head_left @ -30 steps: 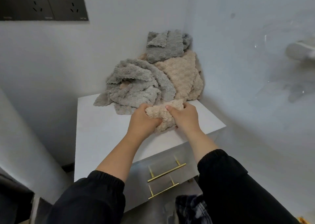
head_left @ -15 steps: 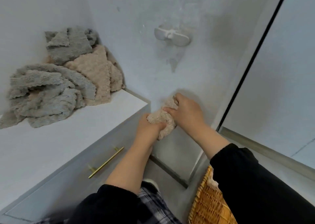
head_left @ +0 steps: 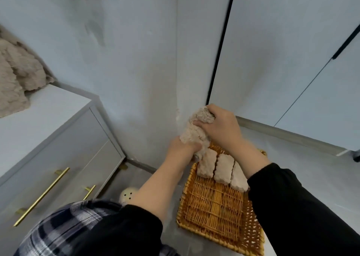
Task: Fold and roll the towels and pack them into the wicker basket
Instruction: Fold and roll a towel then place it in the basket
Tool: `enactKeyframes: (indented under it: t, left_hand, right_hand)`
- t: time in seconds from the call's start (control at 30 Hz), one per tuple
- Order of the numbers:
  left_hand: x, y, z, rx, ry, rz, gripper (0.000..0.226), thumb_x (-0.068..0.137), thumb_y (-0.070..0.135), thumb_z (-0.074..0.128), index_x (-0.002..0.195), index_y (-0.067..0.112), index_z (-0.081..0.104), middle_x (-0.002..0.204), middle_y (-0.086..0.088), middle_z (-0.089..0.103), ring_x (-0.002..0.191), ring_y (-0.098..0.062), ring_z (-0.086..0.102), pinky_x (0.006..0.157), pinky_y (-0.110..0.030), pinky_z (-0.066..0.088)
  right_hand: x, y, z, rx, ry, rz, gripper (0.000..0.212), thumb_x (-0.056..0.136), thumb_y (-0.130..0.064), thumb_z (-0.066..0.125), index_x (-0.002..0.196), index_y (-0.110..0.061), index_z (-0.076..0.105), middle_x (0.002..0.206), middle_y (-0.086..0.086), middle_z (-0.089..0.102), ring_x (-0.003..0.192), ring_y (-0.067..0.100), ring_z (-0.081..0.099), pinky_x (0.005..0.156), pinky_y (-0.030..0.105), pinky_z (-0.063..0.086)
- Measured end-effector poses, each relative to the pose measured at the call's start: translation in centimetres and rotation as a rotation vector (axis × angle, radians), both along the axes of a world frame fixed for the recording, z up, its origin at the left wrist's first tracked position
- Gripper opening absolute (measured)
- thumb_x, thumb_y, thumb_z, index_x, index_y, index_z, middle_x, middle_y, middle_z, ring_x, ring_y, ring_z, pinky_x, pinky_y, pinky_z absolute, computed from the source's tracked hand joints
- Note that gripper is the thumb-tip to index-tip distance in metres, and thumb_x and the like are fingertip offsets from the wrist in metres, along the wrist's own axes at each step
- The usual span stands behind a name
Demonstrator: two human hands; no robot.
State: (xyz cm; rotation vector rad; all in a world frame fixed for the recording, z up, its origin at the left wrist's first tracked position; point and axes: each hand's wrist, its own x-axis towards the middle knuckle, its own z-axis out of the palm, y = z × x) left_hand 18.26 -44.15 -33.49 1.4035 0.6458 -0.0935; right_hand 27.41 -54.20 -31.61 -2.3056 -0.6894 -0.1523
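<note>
left grip point(head_left: 182, 149), right grip point(head_left: 221, 131) round towel point(head_left: 194, 134)

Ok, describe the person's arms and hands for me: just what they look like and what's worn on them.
Both arms wear loose black long sleeves. The left sleeve and the right sleeve each end in a gathered cuff partway up the forearm, which is bare below it. The left hand and right hand are bare: no gloves, and no ring, watch or bracelet shows.
</note>
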Motion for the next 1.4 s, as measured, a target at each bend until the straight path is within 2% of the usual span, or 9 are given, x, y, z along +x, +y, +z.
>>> enactKeyframes:
  t: [0.27, 0.37, 0.43, 0.53, 0.67, 0.87, 1.13, 1.23, 1.4]
  left_hand:
    - [5.2, -1.9, -6.1, -0.11, 0.206, -0.135, 0.035, 0.083, 0.006, 0.07, 0.117, 0.006, 0.061, 0.109, -0.013, 0.067, 0.091, -0.024, 0.066, 0.053, -0.029, 0.057]
    - [6.9, -2.9, -8.4, -0.172, 0.22, -0.131, 0.035, 0.083, 0.006, 0.07, 0.117, 0.006, 0.062, 0.109, -0.015, 0.068, 0.095, -0.029, 0.067, 0.052, -0.027, 0.055]
    - [7.7, -3.6, -9.8, -0.199, 0.216, -0.102, 0.037, 0.082, 0.006, 0.071, 0.118, 0.006, 0.062, 0.109, -0.017, 0.068, 0.098, -0.032, 0.067, 0.053, -0.027, 0.054]
    - [8.9, -4.6, -11.8, -0.189, 0.227, -0.134, 0.036, 0.082, 0.01, 0.072, 0.117, 0.008, 0.062, 0.108, -0.015, 0.068, 0.097, -0.032, 0.067, 0.06, -0.031, 0.058]
    - [10.3, -4.7, -14.5, 0.016, 0.207, -0.278, 0.025, 0.082, 0.027, 0.073, 0.105, 0.023, 0.063, 0.103, -0.001, 0.068, 0.091, -0.02, 0.067, 0.073, -0.034, 0.059]
    - [10.5, -3.0, -18.8, 0.604, 0.286, -0.388, 0.017, 0.092, 0.031, 0.055, 0.099, 0.019, 0.046, 0.096, 0.003, 0.056, 0.077, -0.011, 0.052, 0.057, -0.025, 0.039]
    - [8.7, -3.2, -23.4, 0.714, 0.714, -0.599, 0.017, 0.093, 0.01, 0.047, 0.108, 0.009, 0.052, 0.114, -0.011, 0.06, 0.096, -0.025, 0.058, 0.074, -0.033, 0.046]
    - [8.8, -2.5, -23.8, 0.792, 0.677, -0.662, 0.02, 0.089, 0.006, 0.047, 0.071, 0.014, 0.049, 0.097, -0.008, 0.065, 0.084, -0.025, 0.061, 0.063, -0.03, 0.046]
    - [9.6, -1.3, -23.8, 0.885, 0.518, -0.665, 0.004, 0.09, 0.009, 0.046, 0.087, 0.012, 0.047, 0.087, -0.005, 0.052, 0.081, -0.024, 0.053, 0.058, -0.03, 0.041]
  right_hand:
    - [6.2, -7.5, -5.5, 0.277, 0.844, -0.139, 0.018, 0.074, -0.023, 0.079, 0.087, -0.017, 0.069, 0.09, 0.006, 0.071, 0.074, 0.014, 0.069, 0.064, 0.029, 0.056]
    - [6.7, -8.3, -8.8, 0.733, 1.137, -0.286, 0.013, 0.086, -0.019, 0.067, 0.093, -0.009, 0.064, 0.088, 0.01, 0.07, 0.07, 0.015, 0.069, 0.058, 0.027, 0.055]
    - [6.2, -8.5, -11.2, 1.095, 1.342, -0.326, 0.026, 0.088, -0.022, 0.061, 0.108, -0.006, 0.062, 0.103, 0.013, 0.072, 0.097, 0.021, 0.068, 0.087, 0.035, 0.055]
    - [5.3, -8.4, -14.8, 1.192, 1.476, -0.333, 0.052, 0.084, -0.027, 0.062, 0.131, -0.006, 0.051, 0.129, 0.016, 0.06, 0.122, 0.029, 0.055, 0.109, 0.043, 0.037]
    - [5.4, -8.5, -17.9, 1.292, 1.4, -0.451, 0.035, 0.094, -0.008, 0.051, 0.128, -0.003, 0.05, 0.119, 0.017, 0.063, 0.116, 0.03, 0.057, 0.105, 0.044, 0.042]
    - [4.7, -9.5, -23.0, 0.849, 1.192, -0.63, 0.04, 0.091, -0.002, 0.059, 0.129, -0.007, 0.049, 0.123, 0.01, 0.06, 0.114, 0.027, 0.058, 0.095, 0.046, 0.049]
    - [0.0, -8.0, -30.6, 0.465, 1.456, -0.674, 0.03, 0.085, -0.013, 0.069, 0.114, -0.003, 0.064, 0.113, 0.015, 0.067, 0.102, 0.027, 0.065, 0.093, 0.046, 0.052]
    - [-1.0, -6.6, -32.4, 0.422, 1.613, -0.694, 0.033, 0.091, -0.005, 0.058, 0.123, 0.0, 0.056, 0.12, 0.016, 0.062, 0.111, 0.031, 0.059, 0.097, 0.048, 0.048]
    - [-0.2, -5.3, -34.4, 0.386, 1.571, -0.731, 0.038, 0.091, -0.006, 0.057, 0.128, -0.001, 0.053, 0.124, 0.015, 0.06, 0.112, 0.032, 0.058, 0.099, 0.049, 0.047]
